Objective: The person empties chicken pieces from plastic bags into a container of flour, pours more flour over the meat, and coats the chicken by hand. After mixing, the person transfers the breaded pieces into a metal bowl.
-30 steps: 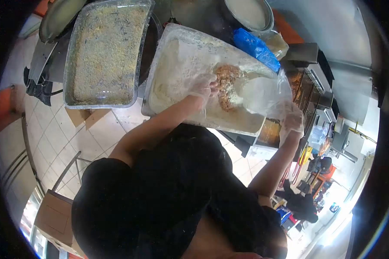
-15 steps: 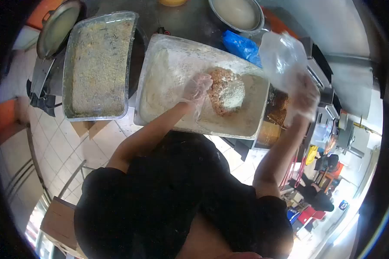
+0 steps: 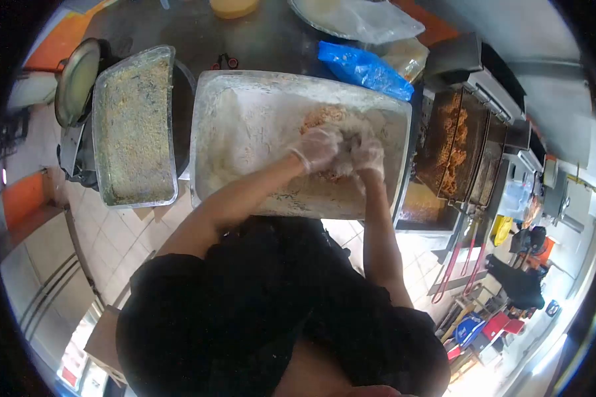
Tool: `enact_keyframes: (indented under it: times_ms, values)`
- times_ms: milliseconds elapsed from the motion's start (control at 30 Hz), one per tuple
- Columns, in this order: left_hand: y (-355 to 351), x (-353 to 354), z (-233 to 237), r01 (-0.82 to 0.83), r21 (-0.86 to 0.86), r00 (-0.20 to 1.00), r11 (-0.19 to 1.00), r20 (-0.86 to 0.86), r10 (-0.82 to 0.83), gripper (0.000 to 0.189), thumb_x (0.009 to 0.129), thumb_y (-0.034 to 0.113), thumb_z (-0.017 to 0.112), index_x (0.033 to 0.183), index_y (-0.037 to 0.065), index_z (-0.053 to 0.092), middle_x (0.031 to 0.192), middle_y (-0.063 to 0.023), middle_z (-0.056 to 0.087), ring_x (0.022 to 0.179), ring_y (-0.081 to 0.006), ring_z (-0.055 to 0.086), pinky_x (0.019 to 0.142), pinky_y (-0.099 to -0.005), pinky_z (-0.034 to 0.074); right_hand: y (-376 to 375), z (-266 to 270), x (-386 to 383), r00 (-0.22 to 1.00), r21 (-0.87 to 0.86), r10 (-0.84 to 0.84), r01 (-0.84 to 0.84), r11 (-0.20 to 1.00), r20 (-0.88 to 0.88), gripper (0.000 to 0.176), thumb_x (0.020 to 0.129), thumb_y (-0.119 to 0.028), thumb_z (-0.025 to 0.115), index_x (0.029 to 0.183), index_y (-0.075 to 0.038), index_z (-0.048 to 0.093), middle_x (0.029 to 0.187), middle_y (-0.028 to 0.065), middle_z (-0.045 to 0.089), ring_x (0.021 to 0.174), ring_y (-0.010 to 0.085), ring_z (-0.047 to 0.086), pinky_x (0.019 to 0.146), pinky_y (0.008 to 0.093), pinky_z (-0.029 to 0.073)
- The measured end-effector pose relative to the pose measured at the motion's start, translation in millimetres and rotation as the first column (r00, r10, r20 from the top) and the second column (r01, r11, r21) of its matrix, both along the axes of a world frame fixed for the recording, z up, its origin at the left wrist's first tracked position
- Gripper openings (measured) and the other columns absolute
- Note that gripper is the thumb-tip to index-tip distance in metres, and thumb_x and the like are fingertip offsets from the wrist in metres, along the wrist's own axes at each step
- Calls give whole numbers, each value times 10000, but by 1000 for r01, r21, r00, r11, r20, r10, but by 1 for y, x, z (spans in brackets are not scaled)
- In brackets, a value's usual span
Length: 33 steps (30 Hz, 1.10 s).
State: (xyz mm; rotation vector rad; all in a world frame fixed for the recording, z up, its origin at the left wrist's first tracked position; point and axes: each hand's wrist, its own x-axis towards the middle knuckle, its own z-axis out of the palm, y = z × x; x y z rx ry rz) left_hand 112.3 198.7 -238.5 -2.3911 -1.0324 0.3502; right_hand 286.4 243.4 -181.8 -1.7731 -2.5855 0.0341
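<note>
A large white tub [image 3: 238, 188] dusted with flour lies in front of me. In its right half is a pile of floured meat [image 3: 323, 118]. My left hand [image 3: 319, 147], in a clear plastic glove, is at the pile's near left side, its fingers blurred and partly hidden by flour. My right hand [image 3: 367, 153], gloved too, is close beside it on the right, fingers pointing down into the flour. Motion blur hides what either hand grips. A clear plastic bag [image 3: 391, 23] lies over the metal bowl [image 3: 311, 20] behind the tub.
A clear tray of crumbs [image 3: 136, 126] is at the left, beside a round pan [image 3: 77, 83]. Blue bag [image 3: 364, 69] and red-handled scissors [image 3: 226, 62] lie behind the tub. Fryer baskets [image 3: 444, 145] with fried pieces stand at the right. A person in black [image 3: 516, 281] is farther off.
My right hand has come down from the upper right into the tub and no longer holds the plastic bag, now over the bowl. My left hand has shifted onto the pile; the view has turned slightly.
</note>
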Motion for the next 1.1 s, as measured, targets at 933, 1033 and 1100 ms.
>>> enact_keyframes:
  times_ms: [933,1033,1100]
  values:
    - [21,-48,59,-296,-798,-240,525,595,767,628,798,368,665,1293,37,464,1278,-153,492,1103,-258,504,973,-394,387,40,57,-67,962,-322,98,-10,947,257,417,811,-308,589,1103,-11,584,1138,203,585,1011,262,599,806,420,504]
    - [45,-41,-5,-313,-834,-222,454,529,819,618,845,420,582,1316,42,449,1241,-143,518,1108,-270,504,981,-387,371,48,-78,-81,890,-136,-117,195,971,440,422,803,-241,584,1171,-38,543,1121,175,592,985,276,605,829,418,495]
    - [37,-39,44,62,-918,-522,393,305,796,613,856,451,546,1321,62,456,1209,-152,532,1095,-299,507,985,-387,364,24,3,-78,962,-202,250,-224,954,113,382,820,-151,536,1195,-82,540,1099,137,603,995,268,596,852,393,482]
